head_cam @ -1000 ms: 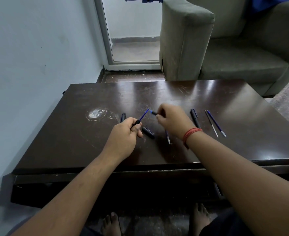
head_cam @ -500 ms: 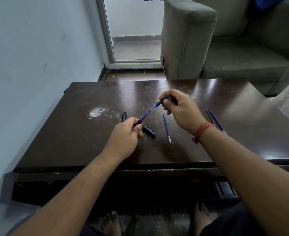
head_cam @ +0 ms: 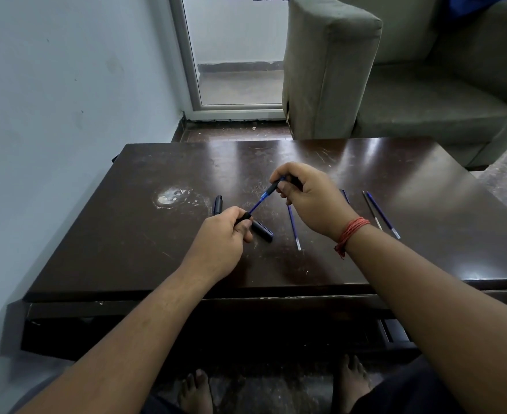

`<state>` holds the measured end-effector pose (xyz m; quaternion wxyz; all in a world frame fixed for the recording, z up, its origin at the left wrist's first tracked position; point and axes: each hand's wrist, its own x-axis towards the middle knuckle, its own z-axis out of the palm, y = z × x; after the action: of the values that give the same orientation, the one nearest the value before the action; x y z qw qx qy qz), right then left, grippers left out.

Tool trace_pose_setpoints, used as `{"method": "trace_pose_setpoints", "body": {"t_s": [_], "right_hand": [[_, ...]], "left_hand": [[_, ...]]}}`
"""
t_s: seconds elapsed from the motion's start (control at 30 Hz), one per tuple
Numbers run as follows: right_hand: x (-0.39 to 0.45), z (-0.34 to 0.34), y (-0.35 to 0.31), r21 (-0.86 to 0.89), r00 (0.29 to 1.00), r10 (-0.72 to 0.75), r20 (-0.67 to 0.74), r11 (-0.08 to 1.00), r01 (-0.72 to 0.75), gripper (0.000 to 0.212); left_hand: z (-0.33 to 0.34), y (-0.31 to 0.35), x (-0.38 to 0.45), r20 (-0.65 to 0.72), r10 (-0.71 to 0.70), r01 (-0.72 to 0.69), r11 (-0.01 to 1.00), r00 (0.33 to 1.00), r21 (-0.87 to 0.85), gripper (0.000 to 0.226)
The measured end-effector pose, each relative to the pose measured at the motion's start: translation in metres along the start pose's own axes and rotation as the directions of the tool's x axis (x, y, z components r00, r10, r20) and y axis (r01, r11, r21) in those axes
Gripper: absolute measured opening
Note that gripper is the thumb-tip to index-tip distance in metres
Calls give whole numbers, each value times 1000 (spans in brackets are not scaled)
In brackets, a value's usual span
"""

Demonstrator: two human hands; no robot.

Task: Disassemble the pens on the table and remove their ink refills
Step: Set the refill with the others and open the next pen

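Note:
My left hand (head_cam: 222, 239) grips a black pen barrel (head_cam: 244, 218) just above the dark table (head_cam: 126, 243). My right hand (head_cam: 309, 198) pinches the black tip section of that pen, and a thin blue refill (head_cam: 258, 203) spans the gap between tip and barrel. A black pen cap or barrel piece (head_cam: 262, 230) lies under my left fingers. Another black piece (head_cam: 218, 204) lies left of them. A loose blue refill (head_cam: 293, 227) lies between my hands. Two more refills (head_cam: 379, 213) lie to the right of my right wrist.
A white scuffed patch (head_cam: 170, 197) marks the tabletop at the left. A grey sofa (head_cam: 395, 79) stands behind the table's far edge, a pale wall (head_cam: 52, 100) runs along the left, and a glass door (head_cam: 237, 52) is at the back. My bare feet show below the table's front edge.
My right hand has lifted up and away from my left, drawing the blue refill further out of the barrel. The left hand has stayed in place.

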<state>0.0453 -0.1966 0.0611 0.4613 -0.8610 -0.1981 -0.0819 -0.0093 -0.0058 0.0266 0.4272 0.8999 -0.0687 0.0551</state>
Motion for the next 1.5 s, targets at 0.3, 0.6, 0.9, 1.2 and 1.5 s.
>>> {"method": "trace_pose_setpoints", "body": {"t_s": [0.3, 0.6, 0.9, 1.2, 1.5], "right_hand": [[-4, -1, -3, -66, 997, -54, 54, 996, 58, 23], [-6, 16, -2, -33, 991, -58, 117, 998, 63, 20], [-5, 16, 2, -214, 984, -28, 176, 975, 66, 20], [-7, 10, 3, 78, 973, -11, 230, 997, -7, 12], [-6, 12, 3, 38, 982, 81, 171, 995, -89, 26]], "left_hand": [[0, 1, 0, 6, -5, 5, 1000, 1000, 4, 18], [1, -2, -1, -2, -1, 1, 1000, 1000, -15, 17], [1, -2, -3, 20, 55, -56, 998, 998, 32, 18], [2, 0, -3, 35, 82, -84, 995, 996, 54, 24], [4, -1, -2, 42, 82, -84, 995, 996, 55, 16]]}}
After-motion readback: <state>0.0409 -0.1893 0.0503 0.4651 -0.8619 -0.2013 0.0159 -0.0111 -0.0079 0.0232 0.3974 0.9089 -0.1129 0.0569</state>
